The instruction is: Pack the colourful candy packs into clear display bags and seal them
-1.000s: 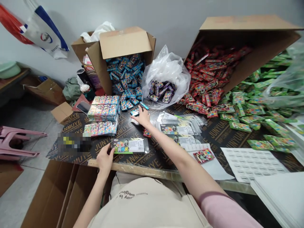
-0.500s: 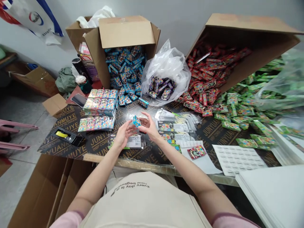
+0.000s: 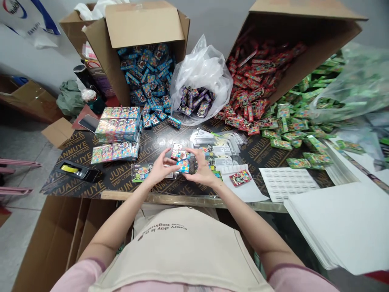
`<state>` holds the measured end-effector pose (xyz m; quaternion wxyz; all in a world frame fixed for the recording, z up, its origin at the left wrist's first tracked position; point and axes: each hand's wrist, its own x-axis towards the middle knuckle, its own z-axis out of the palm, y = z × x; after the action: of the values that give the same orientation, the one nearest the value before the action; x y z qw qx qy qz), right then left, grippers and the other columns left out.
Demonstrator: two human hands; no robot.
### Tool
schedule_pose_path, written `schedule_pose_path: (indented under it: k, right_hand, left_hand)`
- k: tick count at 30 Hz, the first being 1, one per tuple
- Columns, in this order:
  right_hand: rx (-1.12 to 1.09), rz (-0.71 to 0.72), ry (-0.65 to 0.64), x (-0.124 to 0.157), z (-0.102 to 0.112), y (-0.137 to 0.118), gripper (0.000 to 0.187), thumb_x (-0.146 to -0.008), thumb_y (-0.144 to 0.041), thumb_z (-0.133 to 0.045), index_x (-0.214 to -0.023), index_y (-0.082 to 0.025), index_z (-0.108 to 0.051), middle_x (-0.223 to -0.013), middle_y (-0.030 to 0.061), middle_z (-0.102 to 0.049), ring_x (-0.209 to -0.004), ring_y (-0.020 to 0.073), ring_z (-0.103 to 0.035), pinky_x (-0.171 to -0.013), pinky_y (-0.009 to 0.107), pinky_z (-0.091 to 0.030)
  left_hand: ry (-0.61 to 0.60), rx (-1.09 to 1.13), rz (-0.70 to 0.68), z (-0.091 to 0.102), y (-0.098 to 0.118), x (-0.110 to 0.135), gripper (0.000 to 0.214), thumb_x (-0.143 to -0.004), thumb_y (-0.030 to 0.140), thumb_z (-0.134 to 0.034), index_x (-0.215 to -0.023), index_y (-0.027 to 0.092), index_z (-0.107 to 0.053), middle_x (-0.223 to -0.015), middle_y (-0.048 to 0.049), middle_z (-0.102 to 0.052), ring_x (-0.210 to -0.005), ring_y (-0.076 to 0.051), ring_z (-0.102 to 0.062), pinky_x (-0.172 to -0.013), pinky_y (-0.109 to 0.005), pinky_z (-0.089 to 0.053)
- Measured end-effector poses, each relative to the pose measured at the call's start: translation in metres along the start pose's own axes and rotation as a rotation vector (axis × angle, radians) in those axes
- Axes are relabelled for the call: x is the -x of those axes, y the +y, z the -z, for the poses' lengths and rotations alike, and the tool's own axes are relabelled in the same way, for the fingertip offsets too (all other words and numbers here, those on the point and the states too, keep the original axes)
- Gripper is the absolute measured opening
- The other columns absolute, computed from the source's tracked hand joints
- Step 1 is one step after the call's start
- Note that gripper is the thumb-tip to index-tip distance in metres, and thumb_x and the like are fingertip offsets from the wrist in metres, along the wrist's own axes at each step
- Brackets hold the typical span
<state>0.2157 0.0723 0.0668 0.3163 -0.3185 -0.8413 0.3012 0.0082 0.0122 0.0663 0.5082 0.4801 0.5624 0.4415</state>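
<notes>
Between my hands is a small blue candy packet [image 3: 183, 165], its printed face turned up. My left hand [image 3: 161, 168] pinches it from the left, thumb on its edge. My right hand [image 3: 201, 167] curves round its right side, fingers at the far end and thumb at the near end. Just beyond my fingertips shows a red-and-white packet [image 3: 176, 151]; whether it is held too, I cannot tell. Beneath my left hand lies a flat printed bag [image 3: 140, 172] in black and green. More printed bags [image 3: 223, 151] are fanned out right of my right hand.
Stacked multi-packs [image 3: 117, 125] stand at left, near a black tape dispenser [image 3: 77, 171]. Behind are a carton of blue packets [image 3: 146, 24], a clear bag of purple packets [image 3: 202, 69] and a carton of red packets [image 3: 304, 28]. Green packets [image 3: 304, 125] and a label sheet [image 3: 288, 184] lie right.
The blue packet has turned from tilted to face up and come lower, with my hands closer around it. A red-and-white packet now shows beyond them. The whole view has shifted slightly.
</notes>
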Motion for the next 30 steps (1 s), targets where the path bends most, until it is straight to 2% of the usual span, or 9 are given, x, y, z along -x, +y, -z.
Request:
schedule_pose_path:
  k: [2, 4, 7, 12, 21, 23, 25, 27, 30]
  right_hand:
    - [0.056, -0.081, 0.062, 0.008, 0.0, 0.009, 0.075, -0.065, -0.024, -0.066, -0.135, -0.024, -0.041, -0.132, 0.01, -0.05, -0.125, 0.0315, -0.046, -0.105, 0.049, -0.033]
    - [0.117, -0.123, 0.054, 0.016, -0.003, 0.019, 0.071, -0.066, -0.022, -0.064, -0.133, -0.024, -0.042, -0.13, 0.0104, -0.051, -0.125, 0.032, -0.045, -0.104, 0.049, -0.032]
    - [0.201, -0.111, -0.038, 0.025, -0.013, 0.027, 0.069, -0.069, -0.028, -0.069, -0.133, -0.023, -0.043, -0.129, 0.0114, -0.053, -0.124, 0.0327, -0.047, -0.103, 0.049, -0.03]
    - [0.157, -0.051, -0.124, 0.03, -0.026, 0.022, 0.073, -0.071, -0.034, -0.074, -0.135, -0.025, -0.041, -0.13, 0.011, -0.055, -0.123, 0.0311, -0.048, -0.105, 0.05, -0.026]
    - [-0.132, -0.078, -0.202, 0.028, -0.029, 0.024, 0.08, -0.064, -0.036, -0.078, -0.135, -0.024, -0.044, -0.133, 0.0112, -0.055, -0.124, 0.0313, -0.049, -0.107, 0.051, -0.03]
    - [-0.137, -0.085, -0.176, 0.029, -0.032, 0.026, 0.092, -0.062, -0.044, -0.081, -0.141, -0.024, -0.039, -0.139, 0.0123, -0.051, -0.129, 0.0326, -0.046, -0.108, 0.052, -0.028]
    - [-0.097, -0.131, -0.065, 0.032, -0.035, 0.024, 0.098, -0.062, -0.051, -0.08, -0.145, -0.026, -0.033, -0.14, 0.0126, -0.051, -0.131, 0.0336, -0.044, -0.109, 0.054, -0.026]
    - [-0.072, -0.18, 0.016, 0.035, -0.037, 0.019, 0.086, -0.075, -0.051, -0.071, -0.147, -0.027, -0.03, -0.129, 0.0112, -0.061, -0.129, 0.032, -0.047, -0.109, 0.054, -0.023]
    - [-0.084, -0.148, -0.042, 0.027, -0.036, 0.016, 0.06, -0.092, -0.042, -0.051, -0.147, -0.028, -0.031, -0.112, 0.008, -0.07, -0.119, 0.0281, -0.056, -0.108, 0.054, -0.023]
  left_hand:
    - [-0.065, -0.412, -0.141, 0.014, -0.011, 0.004, 0.094, -0.057, 0.04, -0.085, -0.139, 0.022, -0.042, -0.126, -0.0137, -0.06, -0.122, -0.033, -0.052, -0.108, -0.054, -0.032]
    - [-0.161, -0.761, -0.203, 0.024, -0.022, 0.006, 0.098, -0.053, 0.033, -0.088, -0.14, 0.024, -0.043, -0.138, -0.0147, -0.05, -0.132, -0.036, -0.041, -0.113, -0.06, -0.017]
    - [-0.242, -0.968, -0.218, 0.028, -0.036, 0.008, 0.102, -0.06, 0.027, -0.082, -0.148, 0.022, -0.03, -0.133, -0.0146, -0.051, -0.127, -0.033, -0.045, -0.113, -0.058, -0.019]
    - [-0.202, -0.821, -0.271, 0.026, -0.038, 0.007, 0.116, -0.06, 0.028, -0.081, -0.153, 0.022, -0.011, -0.129, -0.0128, -0.053, -0.118, -0.032, -0.049, -0.104, -0.048, -0.036]
    - [-0.242, -0.658, -0.263, 0.022, -0.034, 0.012, 0.121, -0.058, 0.026, -0.082, -0.153, 0.023, -0.007, -0.13, -0.0112, -0.052, -0.12, -0.031, -0.048, -0.106, -0.047, -0.034]
    - [-0.234, -0.672, -0.271, 0.022, -0.035, 0.011, 0.119, -0.06, 0.028, -0.081, -0.153, 0.023, -0.007, -0.131, -0.012, -0.051, -0.121, -0.03, -0.048, -0.106, -0.047, -0.034]
    - [-0.195, -0.674, -0.26, 0.023, -0.034, 0.009, 0.118, -0.062, 0.028, -0.08, -0.153, 0.023, -0.006, -0.131, -0.0119, -0.051, -0.12, -0.029, -0.048, -0.106, -0.046, -0.034]
    - [-0.163, -0.665, -0.24, 0.023, -0.033, 0.007, 0.118, -0.062, 0.029, -0.08, -0.153, 0.023, -0.005, -0.131, -0.0114, -0.051, -0.12, -0.029, -0.048, -0.106, -0.046, -0.034]
    - [-0.162, -0.662, -0.237, 0.019, -0.033, 0.002, 0.118, -0.062, 0.028, -0.079, -0.153, 0.024, -0.004, -0.13, -0.0108, -0.051, -0.119, -0.028, -0.049, -0.105, -0.046, -0.035]
